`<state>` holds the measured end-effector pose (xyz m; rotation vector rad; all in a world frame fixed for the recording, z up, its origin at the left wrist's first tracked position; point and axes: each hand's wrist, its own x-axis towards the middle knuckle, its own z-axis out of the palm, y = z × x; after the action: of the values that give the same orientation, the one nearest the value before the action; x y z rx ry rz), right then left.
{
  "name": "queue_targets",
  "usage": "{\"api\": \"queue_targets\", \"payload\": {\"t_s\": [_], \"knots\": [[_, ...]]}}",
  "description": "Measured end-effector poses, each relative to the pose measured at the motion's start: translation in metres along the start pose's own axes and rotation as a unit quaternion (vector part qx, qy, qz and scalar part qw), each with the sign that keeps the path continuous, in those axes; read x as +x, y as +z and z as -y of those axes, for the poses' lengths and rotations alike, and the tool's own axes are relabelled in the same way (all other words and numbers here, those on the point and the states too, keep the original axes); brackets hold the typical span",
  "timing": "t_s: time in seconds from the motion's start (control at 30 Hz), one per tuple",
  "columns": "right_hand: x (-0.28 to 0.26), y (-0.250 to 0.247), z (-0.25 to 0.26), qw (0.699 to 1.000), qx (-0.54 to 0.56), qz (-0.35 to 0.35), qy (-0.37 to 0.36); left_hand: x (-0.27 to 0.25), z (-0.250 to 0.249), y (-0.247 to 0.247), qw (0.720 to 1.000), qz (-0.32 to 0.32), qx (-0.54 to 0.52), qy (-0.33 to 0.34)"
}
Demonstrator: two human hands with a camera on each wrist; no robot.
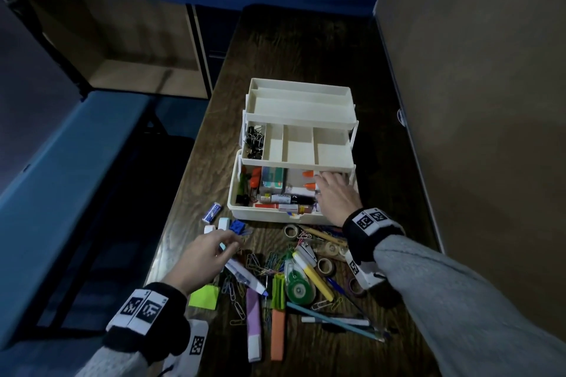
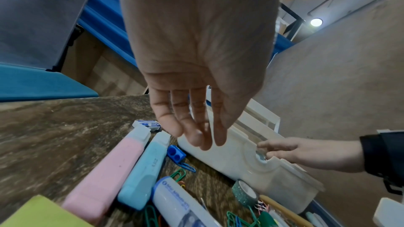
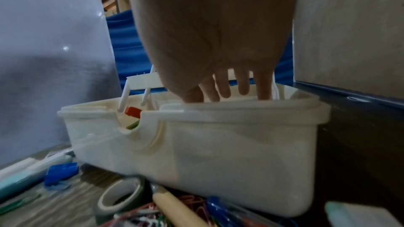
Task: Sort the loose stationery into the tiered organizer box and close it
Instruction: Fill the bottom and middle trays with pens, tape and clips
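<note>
The white tiered organizer box (image 1: 266,215) (image 2: 231,158) (image 3: 218,153) stands open on the dark wooden table, both trays swung back. Its bottom compartment holds markers and glue, and binder clips (image 1: 254,142) fill one cell of the middle tray. My right hand (image 1: 332,190) (image 3: 227,91) reaches into the bottom compartment at its right end with fingers straight and spread; I see nothing held. My left hand (image 1: 228,243) (image 2: 196,137) hovers with straight fingers over a pink highlighter (image 2: 104,172) and a light blue highlighter (image 2: 142,172), touching neither.
Near the left hand lie a blue sharpener (image 1: 237,227), an eraser (image 1: 211,212) and a white tube (image 1: 245,277). In front of the box lies a pile of paper clips, tape rolls, a green correction tape (image 1: 297,281), highlighters and pens. A partition wall (image 1: 474,101) borders the table's right side.
</note>
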<state>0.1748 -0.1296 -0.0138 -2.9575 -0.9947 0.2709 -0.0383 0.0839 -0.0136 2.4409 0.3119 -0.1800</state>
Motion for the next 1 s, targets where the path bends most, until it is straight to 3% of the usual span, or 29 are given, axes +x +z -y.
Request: {"api": "queue_targets", "payload": {"t_s": [0.1,0.2,0.27,0.37,0.43,0.5,0.73,1.0], "knots": [[0.003,0.002,-0.005,0.993,0.037,0.108,0.027,-0.004,0.002,0.001,1.0,-0.002,-0.009,-0.004],[-0.002,0.001,-0.008,0.991,0.012,0.134,0.011,-0.006,0.004,-0.001,1.0,-0.004,-0.016,-0.002],[-0.009,-0.001,-0.006,0.993,0.039,0.111,-0.001,-0.007,0.004,-0.002,1.0,-0.008,-0.016,0.003],[-0.029,-0.007,0.002,0.984,0.178,-0.003,0.003,-0.007,0.006,-0.003,1.0,-0.013,-0.014,0.004],[-0.051,-0.006,0.01,0.979,0.182,-0.091,-0.004,-0.008,0.007,-0.003,1.0,-0.014,-0.008,0.004],[-0.076,0.002,0.015,0.971,0.2,-0.13,-0.008,-0.01,0.008,-0.001,1.0,-0.012,-0.006,0.0],[-0.143,0.04,-0.004,0.958,0.27,-0.05,0.085,-0.013,0.018,-0.001,1.0,-0.01,-0.017,-0.023],[-0.178,0.04,-0.032,0.945,0.291,0.002,0.148,-0.014,0.028,-0.009,1.0,-0.006,0.002,-0.029]]}}
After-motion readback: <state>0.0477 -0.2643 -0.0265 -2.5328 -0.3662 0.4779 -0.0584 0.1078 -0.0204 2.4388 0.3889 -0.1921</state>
